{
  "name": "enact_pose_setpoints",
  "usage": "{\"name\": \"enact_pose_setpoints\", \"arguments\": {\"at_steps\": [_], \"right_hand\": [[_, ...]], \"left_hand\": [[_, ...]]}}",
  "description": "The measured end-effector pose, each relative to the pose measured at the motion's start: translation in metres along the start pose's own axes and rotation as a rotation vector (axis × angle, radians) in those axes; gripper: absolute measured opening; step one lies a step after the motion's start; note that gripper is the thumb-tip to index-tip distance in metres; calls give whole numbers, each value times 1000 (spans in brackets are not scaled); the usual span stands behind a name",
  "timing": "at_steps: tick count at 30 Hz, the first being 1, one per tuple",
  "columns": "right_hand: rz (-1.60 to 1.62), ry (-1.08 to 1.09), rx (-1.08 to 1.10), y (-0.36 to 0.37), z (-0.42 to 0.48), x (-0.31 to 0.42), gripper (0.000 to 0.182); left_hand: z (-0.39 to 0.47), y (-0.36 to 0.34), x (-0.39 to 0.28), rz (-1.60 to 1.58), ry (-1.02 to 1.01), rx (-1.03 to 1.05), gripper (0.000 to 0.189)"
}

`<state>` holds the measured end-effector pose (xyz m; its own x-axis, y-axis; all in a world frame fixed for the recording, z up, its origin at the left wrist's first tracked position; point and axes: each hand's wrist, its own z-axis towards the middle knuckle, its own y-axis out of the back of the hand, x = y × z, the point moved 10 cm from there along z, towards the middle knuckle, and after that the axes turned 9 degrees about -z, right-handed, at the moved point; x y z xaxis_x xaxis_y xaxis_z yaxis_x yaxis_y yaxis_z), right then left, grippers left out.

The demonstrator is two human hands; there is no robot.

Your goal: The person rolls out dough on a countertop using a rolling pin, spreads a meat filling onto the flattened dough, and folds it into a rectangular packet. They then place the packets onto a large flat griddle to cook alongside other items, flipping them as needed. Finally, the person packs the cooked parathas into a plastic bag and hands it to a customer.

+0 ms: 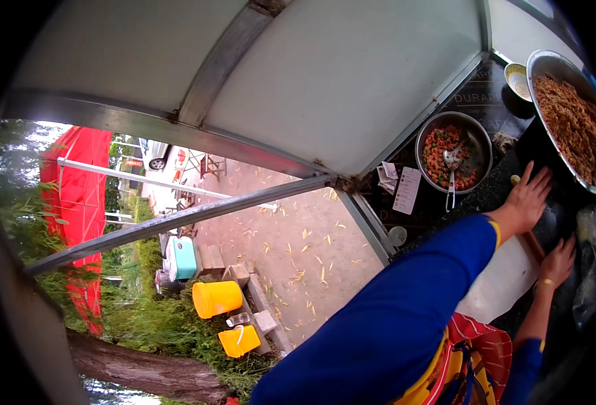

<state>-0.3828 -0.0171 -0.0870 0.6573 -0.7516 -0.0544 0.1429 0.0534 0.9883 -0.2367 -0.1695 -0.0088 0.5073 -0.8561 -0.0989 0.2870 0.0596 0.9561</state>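
Observation:
My left hand [528, 200] lies flat with its fingers straight and spread, over the far end of a brown wooden rod [533, 248], apparently a rolling pin. At the rod's other end is my right hand [557, 263], fingers stretched forward, not curled around the wood. Both palms seem to rest on it. A smooth white sheet [497, 288], possibly rolled dough, spreads below the rod on the dark speckled counter [467, 215]. Just past my left fingers sits a small yellowish piece [515, 179]. A clear plastic bag [590, 263] lies to the right of my right hand.
A large metal basin [540, 116] of brown filling stands ahead, beside a small bowl [518, 81]. To the left are a metal bowl [482, 172] with reddish filling and a spoon [451, 177], a printed card [407, 191] and a metal window frame [363, 217]. Buckets [217, 299] stand outside.

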Motion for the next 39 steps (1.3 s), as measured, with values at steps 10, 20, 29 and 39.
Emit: {"name": "enact_pose_setpoints", "arguments": {"at_steps": [10,20,29,39], "right_hand": [[-118,-46,69,44,22,-58,41],[205,-24,-53,70,15,41,48],[226,-48,-160,97,52,37,33],[611,-6,338,64,-7,41,22]], "left_hand": [[45,-3,-52,-64,26,315,43],[6,20,8,-62,-79,66,46],[48,32,10,90,-170,-23,44],[-7,6,23,-565,371,364,20]]}}
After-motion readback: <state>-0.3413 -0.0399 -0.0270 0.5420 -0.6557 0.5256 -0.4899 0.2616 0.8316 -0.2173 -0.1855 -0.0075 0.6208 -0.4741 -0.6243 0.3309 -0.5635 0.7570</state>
